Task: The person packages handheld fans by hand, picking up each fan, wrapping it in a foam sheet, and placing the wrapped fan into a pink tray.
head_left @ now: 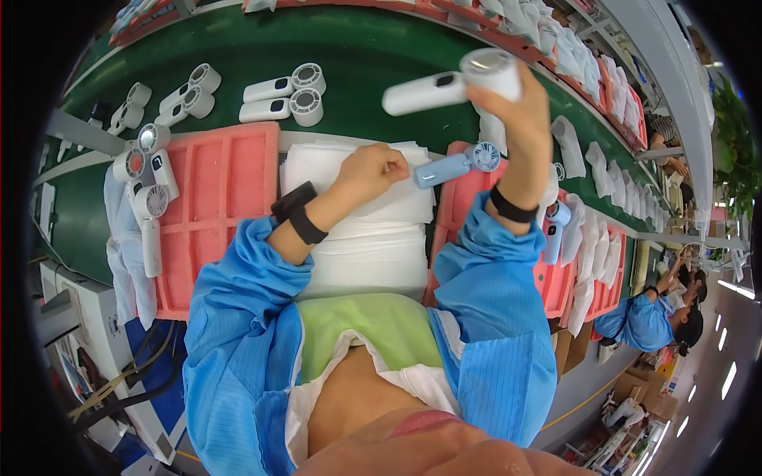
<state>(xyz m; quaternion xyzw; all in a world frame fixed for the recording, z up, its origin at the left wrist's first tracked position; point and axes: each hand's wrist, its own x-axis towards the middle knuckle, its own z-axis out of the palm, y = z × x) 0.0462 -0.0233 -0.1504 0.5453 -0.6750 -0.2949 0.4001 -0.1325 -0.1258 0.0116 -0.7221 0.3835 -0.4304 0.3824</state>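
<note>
My right hand (516, 107) is raised above the green work surface, its fingers wrapped round the head of a white handheld fan (429, 91). The fan's handle points left, and its head is smeared by motion. My left hand (367, 174) hovers over a stack of thin white pouches or sheets (365, 254), fingers curled in, with nothing seen in them. A light blue handheld fan (444, 170) lies just right of that hand, its round head over a pink tray. Two white fans (278, 109) rest side by side on the green surface beyond.
A pink compartment tray (230, 182) sits left of the stack, with several fans along its left edge. The right pink tray (452, 198) bears bagged fans (587, 238). More wrapped fans line the far rack (571, 55). Another person in blue (643, 321) works at the far right.
</note>
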